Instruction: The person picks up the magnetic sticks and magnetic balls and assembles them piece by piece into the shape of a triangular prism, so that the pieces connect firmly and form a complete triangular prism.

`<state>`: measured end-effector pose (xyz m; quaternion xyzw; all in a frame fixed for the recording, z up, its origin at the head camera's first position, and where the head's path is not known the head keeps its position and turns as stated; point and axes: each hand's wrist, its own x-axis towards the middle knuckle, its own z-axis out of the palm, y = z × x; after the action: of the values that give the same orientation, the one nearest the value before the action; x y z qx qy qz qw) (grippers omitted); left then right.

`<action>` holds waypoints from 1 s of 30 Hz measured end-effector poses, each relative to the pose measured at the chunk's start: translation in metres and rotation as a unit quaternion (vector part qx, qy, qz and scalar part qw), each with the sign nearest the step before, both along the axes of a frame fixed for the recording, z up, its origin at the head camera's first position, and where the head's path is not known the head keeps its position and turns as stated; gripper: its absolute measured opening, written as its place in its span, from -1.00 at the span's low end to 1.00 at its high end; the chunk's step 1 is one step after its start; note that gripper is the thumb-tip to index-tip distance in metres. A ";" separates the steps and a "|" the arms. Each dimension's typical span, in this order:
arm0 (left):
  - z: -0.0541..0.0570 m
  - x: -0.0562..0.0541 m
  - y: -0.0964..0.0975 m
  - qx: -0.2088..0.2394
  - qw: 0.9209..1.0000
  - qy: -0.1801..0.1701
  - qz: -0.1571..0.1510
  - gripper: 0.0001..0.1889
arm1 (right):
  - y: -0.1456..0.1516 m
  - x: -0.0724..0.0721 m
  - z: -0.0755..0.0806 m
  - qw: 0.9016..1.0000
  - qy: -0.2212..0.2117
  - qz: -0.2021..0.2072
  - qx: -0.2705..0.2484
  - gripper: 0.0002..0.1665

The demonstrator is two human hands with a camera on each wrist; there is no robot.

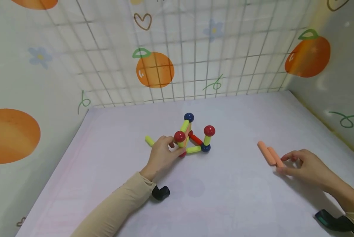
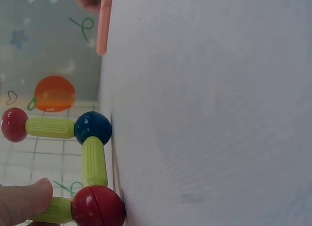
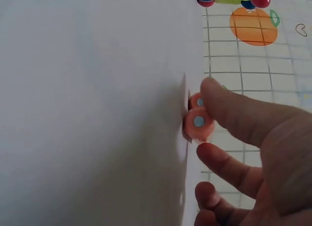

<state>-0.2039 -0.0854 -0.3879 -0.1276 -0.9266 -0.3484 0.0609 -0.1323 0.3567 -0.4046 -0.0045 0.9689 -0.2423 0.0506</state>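
Left hand [image 1: 162, 152] is pinching an upright lime stick [image 2: 58, 210] on the ball-and-stick frame [image 1: 196, 139], which sits on the bench [image 1: 230, 191] mostly to its right. Right hand [image 1: 308, 166] has thumb and fingers parted around one peach stick's [image 1: 275, 156] near end, can't tell if they're touching. Second peach stick [image 1: 265, 152] lies right alongside, a bit farther left.

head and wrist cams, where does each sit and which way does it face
Head: on the head, facing forward and down at the table; left hand and right hand show.
Left wrist: on that wrist, facing the frame; left hand shows, right hand too.
Right wrist: on that wrist, facing the orange sticks; right hand shows.
Wrist views share right hand and part of the frame.
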 end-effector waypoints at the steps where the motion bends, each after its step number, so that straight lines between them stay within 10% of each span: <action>1: 0.000 0.000 0.000 0.002 1.000 -0.001 0.001 -0.69 | 0.000 0.000 -0.001 1.000 -0.002 -0.002 0.004 -0.28; 11: 0.011 0.010 -0.003 0.098 0.993 0.065 -0.012 -0.47 | 0.009 0.000 -0.004 0.999 -0.003 -0.030 0.018 -0.29; 24: 0.014 0.008 -0.001 0.106 0.986 0.123 -0.044 -0.59 | 0.007 -0.003 0.010 0.992 0.016 -0.117 -0.042 -0.19; 30: 0.015 0.010 -0.003 0.105 0.987 0.119 -0.036 -0.63 | -0.033 -0.014 0.026 0.988 0.036 -0.060 -0.139 -0.42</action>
<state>-0.1937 -0.0889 -0.3725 -0.1944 -0.8656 -0.4283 0.1716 -0.1467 0.3241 -0.3788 0.0376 0.9254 -0.3772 0.0003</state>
